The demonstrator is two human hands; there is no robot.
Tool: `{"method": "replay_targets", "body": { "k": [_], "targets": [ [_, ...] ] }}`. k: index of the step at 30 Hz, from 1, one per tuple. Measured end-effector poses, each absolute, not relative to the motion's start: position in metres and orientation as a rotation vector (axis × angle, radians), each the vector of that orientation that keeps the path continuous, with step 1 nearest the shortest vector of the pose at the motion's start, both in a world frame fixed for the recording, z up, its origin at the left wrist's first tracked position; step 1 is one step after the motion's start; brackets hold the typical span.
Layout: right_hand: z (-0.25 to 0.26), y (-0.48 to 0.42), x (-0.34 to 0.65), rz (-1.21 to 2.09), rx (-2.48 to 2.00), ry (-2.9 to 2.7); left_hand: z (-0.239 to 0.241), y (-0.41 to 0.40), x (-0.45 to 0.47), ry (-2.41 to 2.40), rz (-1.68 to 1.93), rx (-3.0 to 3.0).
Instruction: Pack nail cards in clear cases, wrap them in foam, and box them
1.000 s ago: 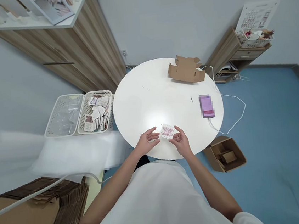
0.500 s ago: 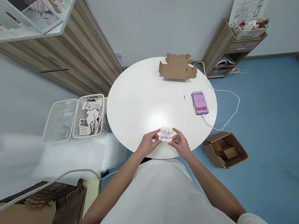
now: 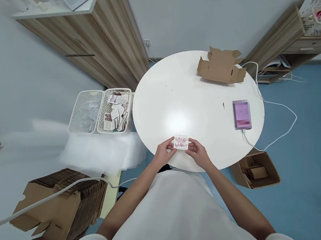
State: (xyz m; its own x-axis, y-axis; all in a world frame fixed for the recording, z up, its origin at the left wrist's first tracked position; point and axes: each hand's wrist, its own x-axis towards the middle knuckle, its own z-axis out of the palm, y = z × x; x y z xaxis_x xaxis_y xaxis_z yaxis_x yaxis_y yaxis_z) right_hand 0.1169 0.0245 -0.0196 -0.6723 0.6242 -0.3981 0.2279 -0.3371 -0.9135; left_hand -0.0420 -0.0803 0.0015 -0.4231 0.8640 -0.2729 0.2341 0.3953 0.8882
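Observation:
A small white card of pink press-on nails (image 3: pixel 181 142), set in two rows, is held up over the near edge of the round white table (image 3: pixel 158 97). My left hand (image 3: pixel 164 152) pinches its left edge between thumb and fingers. At the opposite edge, my right hand (image 3: pixel 198 152) has its thumb and fingertips closed on the card. The printing is too small to read.
Left of the table stand a white basket (image 3: pixel 100 118) full of similar cards and another basket (image 3: pixel 72 116) with clear plastic. Flattened cardboard (image 3: pixel 220 66) and a purple-screened phone (image 3: pixel 242 114) on a cable lie on the table. Stacked cardboard (image 3: pixel 63 206) and an open carton (image 3: pixel 237 173) flank me.
My view has turned left, so the table and baskets appear farther right. Both hands still grip the card, which now sits more level.

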Motion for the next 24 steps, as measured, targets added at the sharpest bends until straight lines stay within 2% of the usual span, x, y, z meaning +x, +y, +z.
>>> {"method": "replay_targets", "body": {
  "k": [15, 24],
  "targets": [
    [-0.047, -0.007, -0.040, 1.969, -1.256, -2.070, -0.033, -0.115, -0.172, 2.030, 0.916, 0.755],
    [-0.060, -0.028, -0.074, 1.668, -1.389, -2.307, -0.049, -0.112, -0.200, 2.055, 0.750, 0.859]
  ]
}}
